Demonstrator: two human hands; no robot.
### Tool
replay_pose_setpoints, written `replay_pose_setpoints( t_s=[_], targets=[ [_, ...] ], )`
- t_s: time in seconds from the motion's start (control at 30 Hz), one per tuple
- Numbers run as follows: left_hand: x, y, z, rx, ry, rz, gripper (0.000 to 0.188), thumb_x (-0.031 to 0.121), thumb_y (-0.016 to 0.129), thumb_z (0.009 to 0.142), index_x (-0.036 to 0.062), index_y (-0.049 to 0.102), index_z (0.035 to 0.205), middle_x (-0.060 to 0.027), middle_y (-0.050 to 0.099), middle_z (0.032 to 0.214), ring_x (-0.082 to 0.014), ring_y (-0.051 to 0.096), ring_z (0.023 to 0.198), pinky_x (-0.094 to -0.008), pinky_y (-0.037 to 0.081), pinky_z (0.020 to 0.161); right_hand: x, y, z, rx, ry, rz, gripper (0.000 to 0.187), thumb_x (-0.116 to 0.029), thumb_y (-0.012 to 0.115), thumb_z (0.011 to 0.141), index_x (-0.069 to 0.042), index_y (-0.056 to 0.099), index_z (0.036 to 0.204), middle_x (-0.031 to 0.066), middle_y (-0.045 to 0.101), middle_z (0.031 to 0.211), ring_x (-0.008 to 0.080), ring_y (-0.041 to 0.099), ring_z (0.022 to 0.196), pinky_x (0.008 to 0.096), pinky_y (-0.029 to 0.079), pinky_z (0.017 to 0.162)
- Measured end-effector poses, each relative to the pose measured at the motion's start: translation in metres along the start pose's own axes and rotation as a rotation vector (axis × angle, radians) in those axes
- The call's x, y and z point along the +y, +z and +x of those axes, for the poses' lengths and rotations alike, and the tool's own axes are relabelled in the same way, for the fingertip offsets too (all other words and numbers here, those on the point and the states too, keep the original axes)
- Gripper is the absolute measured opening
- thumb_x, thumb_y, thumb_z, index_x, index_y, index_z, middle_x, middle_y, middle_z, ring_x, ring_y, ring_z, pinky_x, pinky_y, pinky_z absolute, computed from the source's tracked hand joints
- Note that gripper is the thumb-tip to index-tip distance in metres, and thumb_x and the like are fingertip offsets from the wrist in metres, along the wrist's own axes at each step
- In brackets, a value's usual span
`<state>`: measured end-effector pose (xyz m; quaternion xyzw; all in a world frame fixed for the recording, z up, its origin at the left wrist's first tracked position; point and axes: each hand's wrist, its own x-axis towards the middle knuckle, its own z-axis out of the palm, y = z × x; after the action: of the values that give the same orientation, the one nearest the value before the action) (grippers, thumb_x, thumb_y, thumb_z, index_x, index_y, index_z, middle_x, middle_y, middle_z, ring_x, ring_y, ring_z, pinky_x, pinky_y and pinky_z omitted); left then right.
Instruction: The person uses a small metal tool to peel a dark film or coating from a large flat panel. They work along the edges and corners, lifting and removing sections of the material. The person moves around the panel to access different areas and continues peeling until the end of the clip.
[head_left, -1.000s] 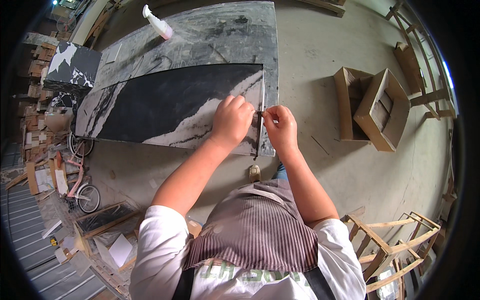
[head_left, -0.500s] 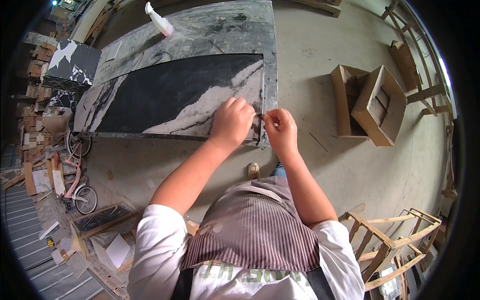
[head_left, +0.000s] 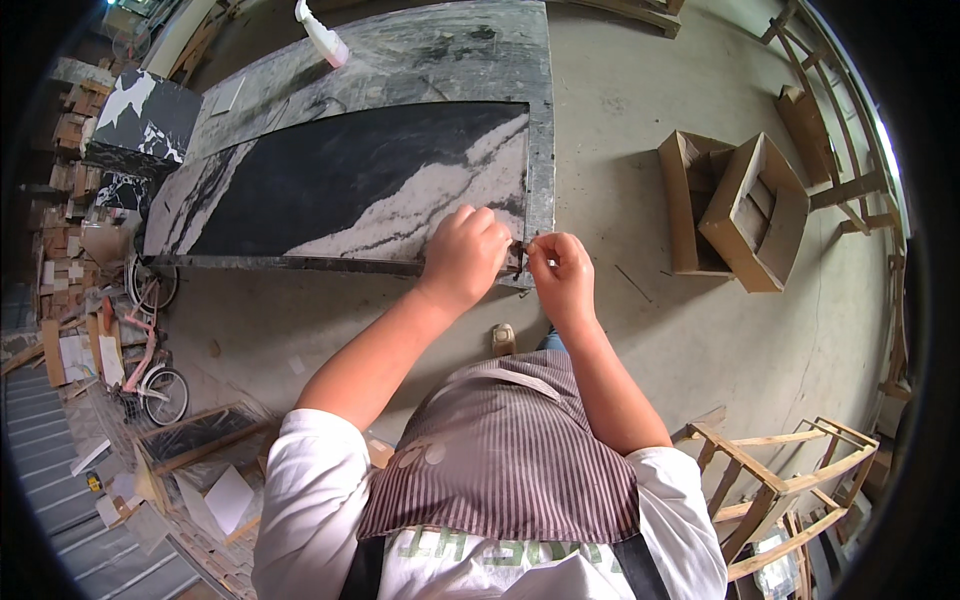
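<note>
A black slab with white marble veining (head_left: pixel 330 190) lies flat on a worn grey worktable (head_left: pixel 440 50). Over its near right corner, my left hand (head_left: pixel 466 255) is closed, fingertips pinched at the slab's right edge. Just off that edge, my right hand (head_left: pixel 565 280) pinches thumb against forefinger. Between the two sets of fingertips shows a small dark piece (head_left: pixel 517 250), too small to make out its kind. My fingers partly hide it and the corner beneath.
A spray bottle (head_left: pixel 322 38) stands on the table's far side. Two open cardboard boxes (head_left: pixel 760 215) sit on the floor at right, above a wooden frame (head_left: pixel 780 485). A pink bicycle (head_left: pixel 145 350) and scrap pieces crowd the left. Another black-and-white block (head_left: pixel 145 115) is beyond the slab's left end.
Both hands have slid slightly nearer to me along the slab's right edge, still pinched together around the small dark piece. The view has shifted a little.
</note>
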<state>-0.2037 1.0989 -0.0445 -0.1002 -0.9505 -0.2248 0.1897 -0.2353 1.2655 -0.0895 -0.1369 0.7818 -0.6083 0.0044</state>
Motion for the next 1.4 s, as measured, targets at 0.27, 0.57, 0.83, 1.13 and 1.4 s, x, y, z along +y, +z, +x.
replay_pose_setpoints(
  t_s=[0.27,0.57,0.83,1.13,1.4],
  targets=[
    [0.002,-0.003,-0.009,-0.025,0.039,0.001,0.008,0.011,0.070,0.079,0.0094,0.063,0.077,-0.0055,0.056,0.083,-0.0276,0.057,0.082,-0.0411,0.049,0.072,0.006,-0.001,-0.014,-0.023,0.030,0.041,0.006,0.000,0.069,0.087,0.000,0.063,0.087,0.0125,0.063,0.088,0.0230,0.066,0.079,0.0316,0.054,0.060],
    [0.001,-0.009,-0.008,-0.079,0.074,-0.032,0.008,0.011,0.068,0.082,0.0085,0.062,0.077,-0.0056,0.056,0.083,-0.0276,0.057,0.083,-0.0406,0.049,0.073,0.001,-0.011,-0.020,-0.072,0.112,0.052,0.008,-0.006,0.072,0.088,-0.001,0.067,0.090,0.0108,0.065,0.087,0.0198,0.066,0.080,0.0298,0.055,0.062],
    [-0.001,-0.012,-0.002,-0.162,0.109,-0.048,0.005,0.008,0.068,0.081,0.0058,0.064,0.084,-0.0076,0.058,0.087,-0.0300,0.057,0.085,-0.0402,0.049,0.077,0.005,-0.024,-0.021,-0.147,0.202,-0.066,0.011,-0.010,0.074,0.086,-0.001,0.068,0.090,0.0089,0.065,0.081,0.0156,0.061,0.068,0.0308,0.050,0.060],
    [-0.011,-0.012,0.009,-0.222,0.183,-0.079,0.006,0.012,0.066,0.081,0.0093,0.061,0.077,-0.0057,0.057,0.085,-0.0278,0.057,0.085,-0.0403,0.050,0.076,-0.018,-0.012,-0.030,-0.095,0.281,-0.088,0.015,-0.009,0.072,0.085,0.000,0.061,0.080,0.0097,0.061,0.070,0.0181,0.058,0.061,0.0334,0.048,0.059],
    [-0.018,-0.015,0.013,-0.222,0.234,-0.091,0.010,0.007,0.072,0.078,0.0097,0.066,0.085,-0.0047,0.060,0.087,-0.0269,0.058,0.084,-0.0386,0.050,0.078,-0.011,-0.004,-0.034,-0.031,0.218,-0.082,0.015,-0.009,0.072,0.084,-0.001,0.060,0.079,0.0114,0.060,0.069,0.0236,0.058,0.060,0.0359,0.048,0.059]
  ],
)
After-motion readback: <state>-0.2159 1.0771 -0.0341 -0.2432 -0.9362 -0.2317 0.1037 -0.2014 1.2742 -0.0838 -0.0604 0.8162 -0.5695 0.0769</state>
